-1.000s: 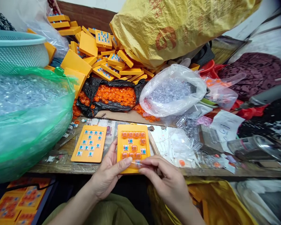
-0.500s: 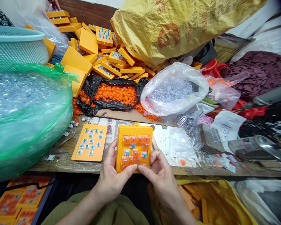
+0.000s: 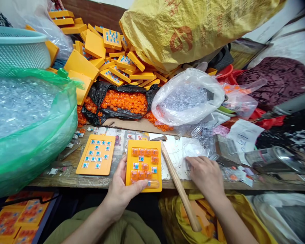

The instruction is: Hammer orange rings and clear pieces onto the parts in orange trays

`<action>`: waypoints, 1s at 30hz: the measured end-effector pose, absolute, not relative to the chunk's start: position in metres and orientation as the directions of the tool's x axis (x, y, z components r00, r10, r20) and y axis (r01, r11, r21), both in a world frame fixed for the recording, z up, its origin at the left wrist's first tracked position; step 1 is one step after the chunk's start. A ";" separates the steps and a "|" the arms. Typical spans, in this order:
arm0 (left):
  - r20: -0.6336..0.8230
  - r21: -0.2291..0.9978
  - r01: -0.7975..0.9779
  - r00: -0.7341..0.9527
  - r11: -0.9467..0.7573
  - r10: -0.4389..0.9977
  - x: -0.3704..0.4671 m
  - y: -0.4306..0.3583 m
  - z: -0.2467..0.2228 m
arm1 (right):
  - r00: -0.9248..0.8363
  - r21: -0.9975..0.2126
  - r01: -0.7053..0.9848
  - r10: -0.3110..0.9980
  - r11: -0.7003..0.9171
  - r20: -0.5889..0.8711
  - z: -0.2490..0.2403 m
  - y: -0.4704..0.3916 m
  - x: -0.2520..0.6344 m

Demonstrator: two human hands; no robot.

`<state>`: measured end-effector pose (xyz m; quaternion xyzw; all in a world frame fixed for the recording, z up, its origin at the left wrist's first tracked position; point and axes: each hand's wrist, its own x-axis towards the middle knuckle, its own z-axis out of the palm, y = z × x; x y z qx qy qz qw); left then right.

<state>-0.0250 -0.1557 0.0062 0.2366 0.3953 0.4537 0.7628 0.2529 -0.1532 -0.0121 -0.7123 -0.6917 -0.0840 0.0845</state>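
Note:
A yellow panel (image 3: 157, 162) with orange clear caps and several bare blue-and-white switches is held at its left and lower edge by my left hand (image 3: 125, 188), thumb across the front. A long clear cap sits at the panel's bottom right. My right hand (image 3: 205, 174) is over the white paper, fingers bent and low near clear pieces; whether they grip anything is hidden. Between the hands lies a hammer with a wooden handle (image 3: 179, 183). Left of the held panel, a second yellow panel (image 3: 105, 166) bears switches without caps.
Behind are a black bag of orange caps (image 3: 127, 101), a white bag of clear pieces (image 3: 188, 98) and piled yellow panels (image 3: 95, 44). A green bag (image 3: 48, 135) bulges at left. A glass jar (image 3: 266, 156) lies at right.
My right hand has let go of the panel and moved right onto the paper, uncovering the hammer handle. The long clear cap at the panel's lower edge now shows.

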 end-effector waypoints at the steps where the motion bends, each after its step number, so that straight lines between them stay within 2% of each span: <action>1: -0.397 0.702 -0.521 0.280 0.485 0.874 -0.024 -0.156 0.007 | 0.014 -0.007 1.000 0.970 -0.012 0.243 -0.013 -0.149 0.251; 3: -0.407 0.667 -0.544 0.307 0.510 0.860 -0.024 -0.157 0.011 | 0.032 -0.091 0.996 0.947 -0.003 0.318 -0.009 -0.143 0.237; 4: -0.408 0.654 -0.550 0.323 0.520 0.854 -0.023 -0.157 0.012 | 0.081 -0.210 0.978 0.924 0.000 0.374 -0.005 -0.142 0.227; 5: -0.407 0.645 -0.554 0.333 0.526 0.850 -0.023 -0.157 0.014 | 0.162 -0.383 0.924 0.895 0.010 0.415 0.000 -0.142 0.214; 7: -0.407 0.635 -0.566 0.334 0.526 0.850 -0.022 -0.157 0.016 | 0.356 -0.758 0.651 0.862 0.049 0.361 0.013 -0.148 0.185; 8: -0.408 0.630 -0.576 0.327 0.522 0.853 -0.021 -0.157 0.016 | 0.397 -0.869 0.492 0.873 0.058 0.283 0.019 -0.153 0.170; 9: -0.408 0.624 -0.586 0.320 0.517 0.855 -0.021 -0.156 0.017 | 0.386 -0.920 0.389 0.897 0.054 0.216 0.023 -0.158 0.156; 10: -0.407 0.617 -0.596 0.316 0.513 0.857 -0.020 -0.156 0.017 | 0.353 -0.940 0.332 0.913 0.080 0.203 0.026 -0.162 0.143; 12: -0.397 0.606 -0.609 0.325 0.511 0.858 -0.018 -0.157 0.015 | 0.258 -0.932 0.331 0.937 0.144 0.237 0.025 -0.168 0.123; 16: -0.365 0.615 -0.613 0.338 0.497 0.868 -0.018 -0.159 0.011 | 0.128 -0.815 0.514 0.916 0.266 0.380 0.015 -0.169 0.108; 19: -0.342 0.643 -0.614 0.304 0.457 0.889 -0.019 -0.159 0.008 | 0.114 -0.756 0.557 0.870 0.344 0.479 0.011 -0.167 0.105; 23: -0.330 0.669 -0.602 0.284 0.435 0.900 -0.020 -0.159 0.007 | 0.184 -0.751 0.542 0.819 0.376 0.543 0.008 -0.167 0.100; 27: -0.362 0.691 -0.581 0.236 0.429 0.902 -0.019 -0.159 0.007 | 0.286 -0.810 0.487 0.817 0.326 0.501 0.003 -0.166 0.093; 30: -0.385 0.710 -0.564 0.192 0.422 0.903 -0.018 -0.160 0.006 | 0.414 -0.952 0.222 0.864 0.210 0.287 0.003 -0.163 0.093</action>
